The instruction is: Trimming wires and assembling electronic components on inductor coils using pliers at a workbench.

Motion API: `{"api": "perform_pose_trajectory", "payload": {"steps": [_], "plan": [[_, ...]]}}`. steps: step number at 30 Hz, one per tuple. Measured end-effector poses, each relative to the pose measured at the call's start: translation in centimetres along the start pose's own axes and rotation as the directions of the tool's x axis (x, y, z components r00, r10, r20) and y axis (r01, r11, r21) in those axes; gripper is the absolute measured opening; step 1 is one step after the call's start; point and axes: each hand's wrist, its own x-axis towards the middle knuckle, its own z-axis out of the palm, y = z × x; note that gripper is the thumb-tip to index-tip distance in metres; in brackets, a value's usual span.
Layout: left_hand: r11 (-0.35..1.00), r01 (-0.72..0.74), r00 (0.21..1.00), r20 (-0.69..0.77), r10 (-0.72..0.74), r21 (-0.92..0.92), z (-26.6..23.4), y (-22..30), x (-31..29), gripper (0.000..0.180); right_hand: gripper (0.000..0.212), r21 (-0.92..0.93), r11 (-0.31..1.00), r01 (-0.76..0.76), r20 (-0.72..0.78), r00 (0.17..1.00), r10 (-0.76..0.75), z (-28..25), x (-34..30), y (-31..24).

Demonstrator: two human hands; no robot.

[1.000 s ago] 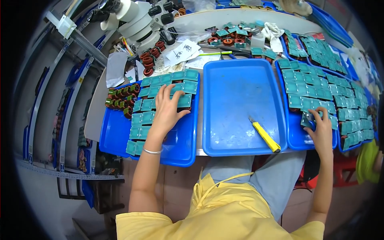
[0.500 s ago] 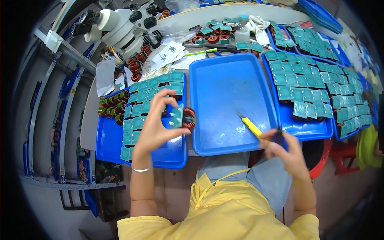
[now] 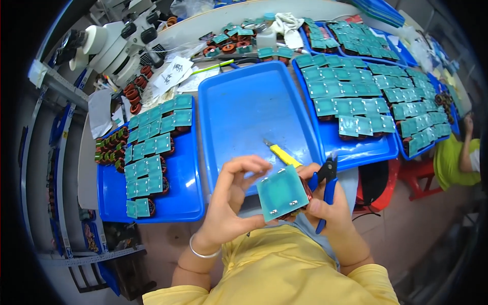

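In front of my body is a toroidal coil [image 3: 307, 193] on a square green circuit board [image 3: 282, 193], its flat face with silvery solder points turned up. The fingers of my right hand [image 3: 330, 216] hold the coil side, and the same hand keeps blue-handled wire cutters [image 3: 329, 185], jaws upward. Curved and spread, my left hand [image 3: 230, 198] is around the board's left side. Its thumb touches the lower left corner; the fingertips are near the top corner. A yellow utility knife [image 3: 283, 154] lies in the blue tray [image 3: 244, 96] behind the board.
Coils on green boards fill the right blue tray [image 3: 363, 152] and part of the left blue tray [image 3: 175, 203]. Farther back stand a microscope [image 3: 109, 46], papers [image 3: 174, 72] and a white cloth [image 3: 287, 28]. Another person's arm [image 3: 466, 147] shows at far right.
The coil and board came from over the trays toward my body, and the board's flat face turned up. My right hand rose with the cutters to meet it. The view shifted right.
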Motion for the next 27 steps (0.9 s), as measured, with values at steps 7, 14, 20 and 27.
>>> {"api": "perform_pose_trajectory", "payload": {"steps": [7, 14, 20, 27], "plan": [[0.979, -0.106, 0.992, -0.087, 0.092, -0.174, 3.1, -2.4, -1.9, 0.055, 0.049, -0.113, 0.911, 0.396, -0.082, 0.910, -0.406, 0.5, -1.1, 1.2], [0.793, 0.303, 0.906, -0.098, -0.411, -0.529, 4.0, -1.0, -1.8, 0.071, 0.044, -0.805, 0.420, 0.420, 0.155, 0.831, -0.535, 0.1, -1.7, 2.1], [0.713, 0.369, 0.878, -0.029, -0.479, -0.596, 3.0, -1.3, -1.9, 0.075, 0.030, -0.823, 0.455, 0.340, 0.157, 0.906, -0.393, -3.1, -3.9, -0.9], [0.747, 0.437, 0.877, 0.055, -0.477, -0.501, 3.0, -1.4, -2.7, 0.086, 0.038, -0.952, 0.128, 0.277, 0.250, 0.948, -0.196, -1.5, -3.5, -3.4]]}}
